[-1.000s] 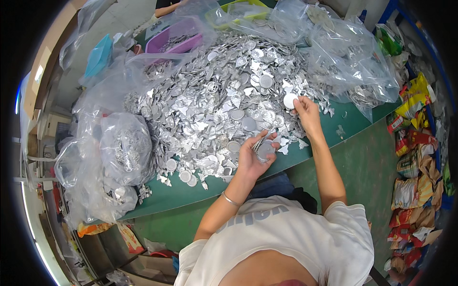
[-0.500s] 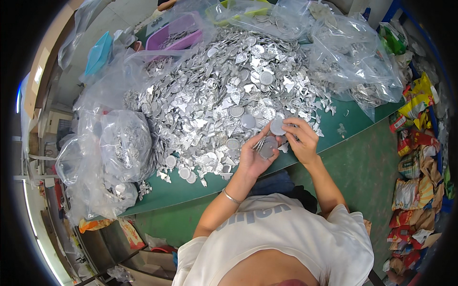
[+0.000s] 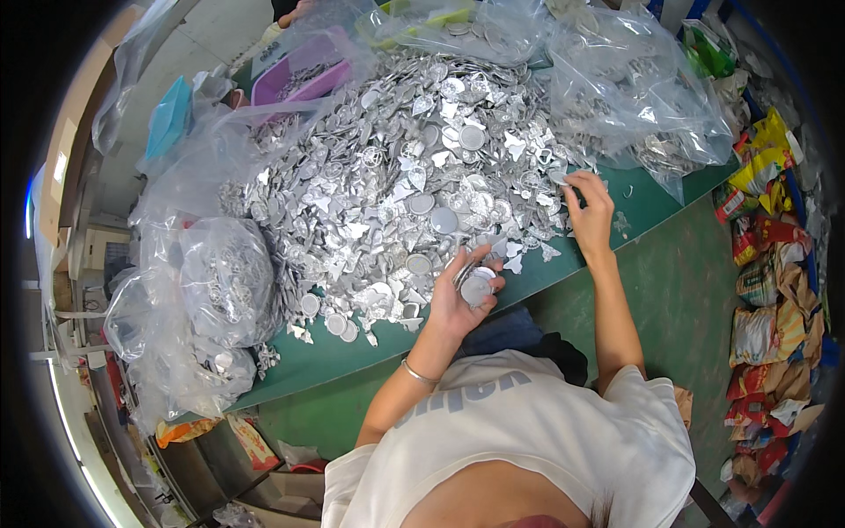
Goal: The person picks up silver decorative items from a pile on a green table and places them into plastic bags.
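My left hand (image 3: 449, 306) is closed around a small stack of round silver metal discs (image 3: 476, 290), held over the table's near edge. Farther right, my right hand (image 3: 591, 216) pinches a single round metal disc (image 3: 558, 177) between thumb and fingers, at the right margin of the heap. That wide heap of loose silver metal pieces (image 3: 387, 189) mixes round discs with butterfly, leaf and other shapes. It covers much of the green table (image 3: 295, 363).
Clear plastic bags of metal pieces flank the heap, one bag (image 3: 227, 282) at left and another (image 3: 651, 88) at back right. Behind stand a purple bin (image 3: 324, 79) and a yellow-green tray (image 3: 396, 31). Another person's hand (image 3: 299, 11) shows at the top. Colourful packages (image 3: 748, 334) line the right side.
My right hand has moved away from my left, up and to the right, carrying a disc to the heap's right margin. My left hand keeps its discs and has shifted slightly.
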A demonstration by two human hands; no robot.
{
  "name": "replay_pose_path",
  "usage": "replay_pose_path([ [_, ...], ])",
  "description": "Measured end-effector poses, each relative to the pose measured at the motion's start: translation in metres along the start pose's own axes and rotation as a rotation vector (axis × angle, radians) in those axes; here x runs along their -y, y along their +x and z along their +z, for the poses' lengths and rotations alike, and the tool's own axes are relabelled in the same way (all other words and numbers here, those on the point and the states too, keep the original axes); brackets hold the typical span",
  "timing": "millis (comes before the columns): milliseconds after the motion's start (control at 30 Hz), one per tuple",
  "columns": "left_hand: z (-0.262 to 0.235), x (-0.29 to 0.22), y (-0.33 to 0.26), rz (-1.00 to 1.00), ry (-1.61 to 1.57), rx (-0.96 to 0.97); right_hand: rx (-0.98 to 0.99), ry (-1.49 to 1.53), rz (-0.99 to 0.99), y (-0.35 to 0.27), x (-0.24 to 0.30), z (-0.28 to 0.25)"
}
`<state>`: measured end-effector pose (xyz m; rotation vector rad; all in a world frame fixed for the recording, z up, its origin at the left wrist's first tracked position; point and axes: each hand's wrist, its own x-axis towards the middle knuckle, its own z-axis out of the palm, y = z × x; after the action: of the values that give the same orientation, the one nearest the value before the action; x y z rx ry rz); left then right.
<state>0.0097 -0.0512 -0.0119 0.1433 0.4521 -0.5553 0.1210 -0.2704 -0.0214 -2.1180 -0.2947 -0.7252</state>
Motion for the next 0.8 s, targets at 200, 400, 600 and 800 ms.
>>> replay_pose_path([
  [200, -0.002, 0.004, -0.012, 0.015, -0.058, -0.009, 0.051, -0.065, 0.012, -0.012, 0.001, -0.006],
  [400, -0.022, 0.005, -0.016, -0.058, -0.112, 0.215, 0.344, -0.142, 0.036, -0.026, 0.025, -0.013],
  [600, -0.022, 0.007, -0.025, -0.023, -0.075, 0.089, 0.366, -0.113, 0.195, -0.028, 0.025, -0.017],
  [800, -0.023, 0.013, -0.028, 0.077, -0.151, -0.005, 0.388, -0.163, -0.12, -0.013, 0.057, 0.03],
])
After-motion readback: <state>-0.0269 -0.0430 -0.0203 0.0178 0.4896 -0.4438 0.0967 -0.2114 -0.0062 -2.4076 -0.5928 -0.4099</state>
